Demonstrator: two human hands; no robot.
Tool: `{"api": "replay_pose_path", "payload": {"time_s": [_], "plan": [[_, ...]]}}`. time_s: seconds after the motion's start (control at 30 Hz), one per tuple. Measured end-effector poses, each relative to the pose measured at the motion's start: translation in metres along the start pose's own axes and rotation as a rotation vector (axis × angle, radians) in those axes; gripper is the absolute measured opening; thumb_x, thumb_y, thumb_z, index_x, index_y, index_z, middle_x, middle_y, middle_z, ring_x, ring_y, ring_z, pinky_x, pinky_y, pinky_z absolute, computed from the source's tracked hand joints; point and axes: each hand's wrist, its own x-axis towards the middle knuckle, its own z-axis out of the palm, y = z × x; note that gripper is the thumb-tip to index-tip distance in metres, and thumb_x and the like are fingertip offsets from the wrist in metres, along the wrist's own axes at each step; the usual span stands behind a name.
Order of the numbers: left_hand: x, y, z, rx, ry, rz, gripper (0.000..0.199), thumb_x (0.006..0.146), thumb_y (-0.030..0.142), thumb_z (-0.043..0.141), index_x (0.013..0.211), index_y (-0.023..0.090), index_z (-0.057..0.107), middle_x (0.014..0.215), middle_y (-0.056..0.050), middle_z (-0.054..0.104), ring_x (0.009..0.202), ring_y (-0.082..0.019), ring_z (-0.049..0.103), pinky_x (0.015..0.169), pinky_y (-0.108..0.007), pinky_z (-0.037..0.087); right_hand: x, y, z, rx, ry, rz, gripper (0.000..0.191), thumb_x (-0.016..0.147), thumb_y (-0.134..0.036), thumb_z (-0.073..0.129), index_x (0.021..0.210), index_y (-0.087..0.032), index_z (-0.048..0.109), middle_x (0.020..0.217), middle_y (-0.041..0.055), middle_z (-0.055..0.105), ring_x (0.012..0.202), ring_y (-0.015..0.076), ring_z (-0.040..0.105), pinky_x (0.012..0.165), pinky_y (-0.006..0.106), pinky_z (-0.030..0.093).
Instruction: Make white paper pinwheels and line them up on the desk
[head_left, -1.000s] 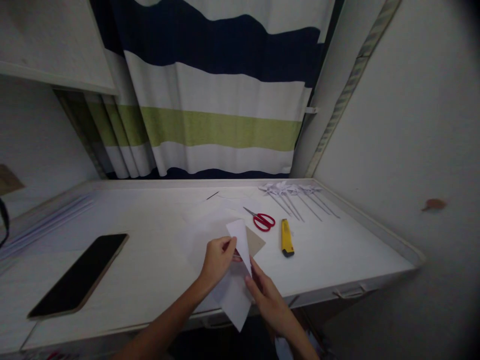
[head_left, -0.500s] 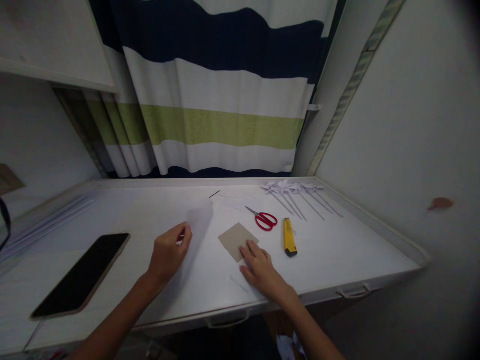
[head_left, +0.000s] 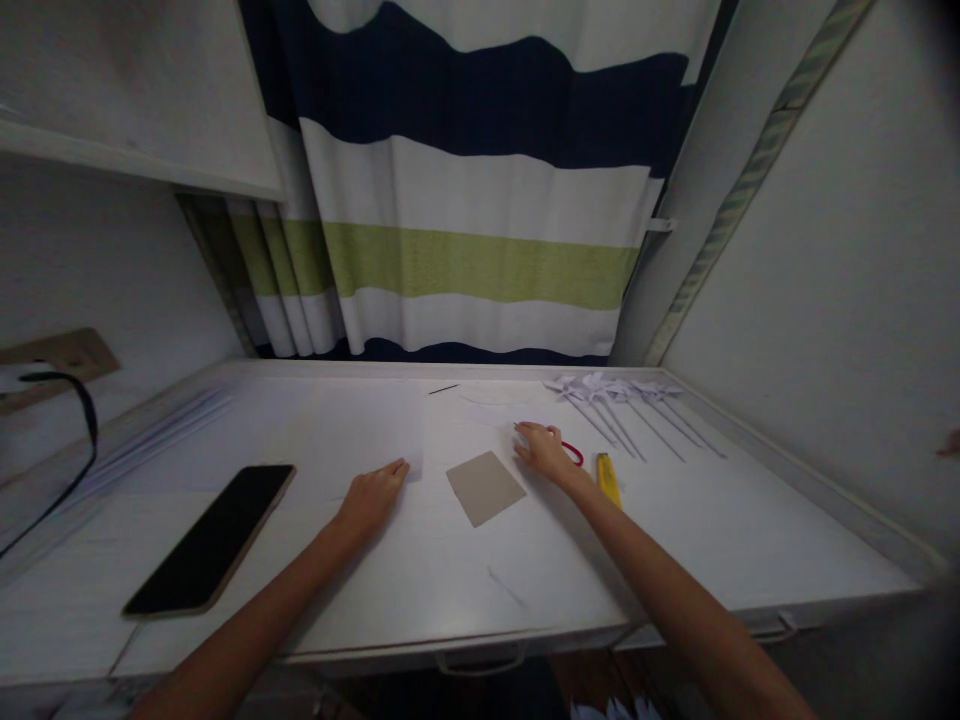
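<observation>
At center, the left hand [head_left: 373, 497] is pinching white paper [head_left: 412, 465], the right [head_left: 541, 450] reaching forward, fingers slightly curled.

Curtain [head_left: 480, 265]: navy, white and green horizontal bands. Bench [head_left: 420, 590]: white. Card [head_left: 486, 488]: plain grey-beige. Phone [head_left: 210, 540]: black face. Scissors [head_left: 574, 453]: red handle. Cutter [head_left: 608, 479]: yellow. Cable [head_left: 88, 410]: black. Paper [head_left: 360, 430]: white.

no legible text, label, brand, number or sign on any surface; the face of the phone [head_left: 210, 540] is dark, and any marking on the yellow cutter [head_left: 608, 480] is too small to read.
</observation>
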Motion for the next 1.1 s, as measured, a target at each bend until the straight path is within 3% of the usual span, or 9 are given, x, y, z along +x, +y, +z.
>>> {"api": "replay_pose_path", "payload": {"time_s": [0.17,0.43,0.57,0.63,0.7,0.77,0.87,0.97,1.1], "plan": [[0.034,-0.046,-0.038,-0.049,0.155,-0.178,0.030,0.076,0.015,0.040,0.097,0.015,0.061,0.093,-0.009,0.065,0.085,-0.020,0.060,0.077,-0.028,0.042,0.028,0.014,0.010,-0.091,-0.072,-0.048,0.030,0.078,-0.029,0.042,0.101,-0.014,0.053,0.107,0.0151,0.055,0.106,0.0234,0.044,0.092,0.045,0.016],[0.049,-0.149,-0.126,-0.086,0.657,-0.560,0.033,0.075,0.018,0.041,0.097,0.001,0.058,0.091,-0.012,0.065,0.078,-0.017,0.060,0.069,-0.024,0.044,0.041,0.012,0.004,-0.162,-0.111,-0.160,0.020,0.078,-0.025,0.043,0.084,-0.015,0.059,0.105,0.0127,0.056,0.116,0.0257,0.033,0.093,0.050,0.008],[0.036,-0.167,-0.151,-0.041,0.900,-0.575,0.034,0.080,0.019,0.034,0.105,0.005,0.054,0.101,-0.010,0.061,0.088,-0.014,0.056,0.081,-0.027,0.039,0.045,0.008,0.003,-0.167,-0.135,-0.159,0.020,0.077,-0.019,0.041,0.085,-0.013,0.058,0.097,0.0132,0.059,0.099,0.0229,0.047,0.093,0.049,0.010],[0.028,-0.171,-0.150,0.029,0.956,-0.437,0.034,0.081,0.021,0.034,0.107,0.012,0.054,0.104,-0.007,0.060,0.091,-0.013,0.055,0.084,-0.027,0.038,0.046,0.006,0.002,-0.165,-0.145,-0.160,0.020,0.077,-0.016,0.040,0.082,-0.013,0.059,0.094,0.0124,0.059,0.093,0.0218,0.050,0.092,0.049,0.011],[0.018,-0.175,-0.139,0.112,0.871,-0.218,0.034,0.081,0.020,0.034,0.108,0.014,0.052,0.111,-0.004,0.057,0.098,-0.012,0.052,0.086,-0.026,0.036,0.047,0.005,0.001,-0.160,-0.148,-0.166,0.021,0.076,-0.014,0.039,0.082,-0.014,0.059,0.093,0.0120,0.059,0.093,0.0215,0.049,0.092,0.049,0.011],[0.007,-0.181,-0.121,0.151,0.648,-0.052,0.036,0.080,0.019,0.031,0.111,0.014,0.050,0.117,-0.002,0.052,0.104,-0.011,0.048,0.089,-0.027,0.035,0.048,0.005,0.001,-0.158,-0.150,-0.167,0.021,0.075,-0.014,0.039,0.082,-0.013,0.060,0.092,0.0124,0.059,0.093,0.0218,0.049,0.091,0.049,0.010],[-0.010,-0.197,-0.089,0.120,0.348,0.049,0.038,0.080,0.018,0.026,0.110,0.015,0.049,0.123,0.000,0.046,0.109,-0.010,0.044,0.093,-0.030,0.032,0.050,0.005,0.000,-0.152,-0.152,-0.154,0.020,0.074,-0.014,0.042,0.082,-0.013,0.061,0.091,0.0121,0.060,0.092,0.0213,0.050,0.091,0.049,0.009],[-0.021,-0.219,-0.063,0.040,0.240,0.058,0.037,0.077,0.020,0.028,0.105,0.017,0.052,0.120,0.001,0.048,0.107,-0.013,0.047,0.093,-0.032,0.033,0.050,0.005,-0.002,-0.140,-0.138,-0.130,0.020,0.073,-0.015,0.045,0.085,-0.014,0.060,0.094,0.0106,0.059,0.093,0.0206,0.049,0.092,0.048,0.009],[-0.028,-0.244,-0.044,0.014,0.146,-0.073,0.035,0.077,0.026,0.030,0.105,0.024,0.051,0.114,0.007,0.053,0.098,-0.013,0.053,0.089,-0.032,0.036,0.049,0.003,-0.002,-0.124,-0.106,-0.091,0.020,0.073,-0.014,0.044,0.084,-0.014,0.060,0.091,0.0093,0.061,0.091,0.0197,0.050,0.092,0.048,0.009]]}}
